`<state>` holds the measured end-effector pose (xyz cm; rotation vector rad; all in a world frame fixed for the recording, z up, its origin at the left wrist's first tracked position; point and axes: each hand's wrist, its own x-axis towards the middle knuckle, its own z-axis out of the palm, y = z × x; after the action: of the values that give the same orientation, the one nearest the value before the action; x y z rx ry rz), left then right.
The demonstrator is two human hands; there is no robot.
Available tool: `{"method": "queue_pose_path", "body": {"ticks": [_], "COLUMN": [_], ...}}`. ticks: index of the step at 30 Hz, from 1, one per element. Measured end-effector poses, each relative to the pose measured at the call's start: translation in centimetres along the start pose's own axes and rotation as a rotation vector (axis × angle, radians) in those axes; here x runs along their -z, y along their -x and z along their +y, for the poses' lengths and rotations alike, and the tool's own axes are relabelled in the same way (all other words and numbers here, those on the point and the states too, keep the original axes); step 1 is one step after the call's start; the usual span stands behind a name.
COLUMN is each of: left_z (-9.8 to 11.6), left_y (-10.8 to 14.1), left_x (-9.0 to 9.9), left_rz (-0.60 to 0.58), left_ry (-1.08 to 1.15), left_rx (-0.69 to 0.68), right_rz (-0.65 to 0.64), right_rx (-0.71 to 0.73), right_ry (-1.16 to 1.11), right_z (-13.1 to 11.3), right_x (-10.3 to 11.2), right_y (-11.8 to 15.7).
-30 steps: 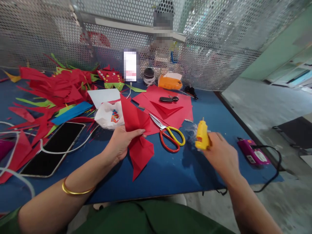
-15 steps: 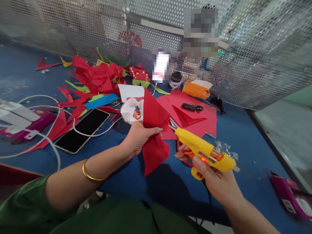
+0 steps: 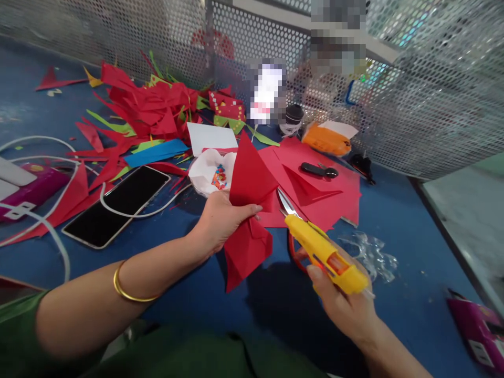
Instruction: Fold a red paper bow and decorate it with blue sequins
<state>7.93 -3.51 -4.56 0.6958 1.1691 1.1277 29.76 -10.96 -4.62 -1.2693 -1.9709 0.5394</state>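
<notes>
My left hand (image 3: 222,218) pinches a folded red paper (image 3: 252,176) at its middle, with pointed parts above and below the fingers. To its right, my right hand (image 3: 342,294) is wrapped round a yellow glue gun (image 3: 326,252) whose nozzle end points up and left. Scissors (image 3: 289,203) with orange-red handles lie just beyond the gun, their handles partly hidden by it and the hand. The gun and the held paper are apart. Behind them, red sheets (image 3: 338,197) lie on the blue table, with a black key-like item (image 3: 318,170) on top.
A paper-lined bowl (image 3: 202,170) with small colourful bits stands behind my left hand. Left are a black phone (image 3: 118,205), white cables and a heap of red scraps (image 3: 149,105). Clear plastic (image 3: 374,257), an orange packet (image 3: 326,139) and a purple device (image 3: 476,328) are right.
The glue gun has tilted and moved slightly down, uncovering more of the scissor blades. My left hand still pinches the red paper, whose lower part has shifted a little. The camera view has moved.
</notes>
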Motion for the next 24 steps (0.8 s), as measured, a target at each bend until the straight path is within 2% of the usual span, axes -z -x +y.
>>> {"method": "queue_pose_path", "body": {"ticks": [6,24], "left_z": [-0.39,-0.29], "left_y": [0.07,0.15], "left_x": [0.09,-0.12], "left_rz": [-0.021,-0.042], "left_ry": [-0.051,0.009], "left_rx": [-0.046,-0.004], "right_rz": [0.003,-0.043], "right_rx": [0.117,0.117], "right_ry": [0.233,0.267], "right_z": [-0.03,-0.09], "right_x": [-0.65,-0.76], "right_y": [-0.13,-0.21]}}
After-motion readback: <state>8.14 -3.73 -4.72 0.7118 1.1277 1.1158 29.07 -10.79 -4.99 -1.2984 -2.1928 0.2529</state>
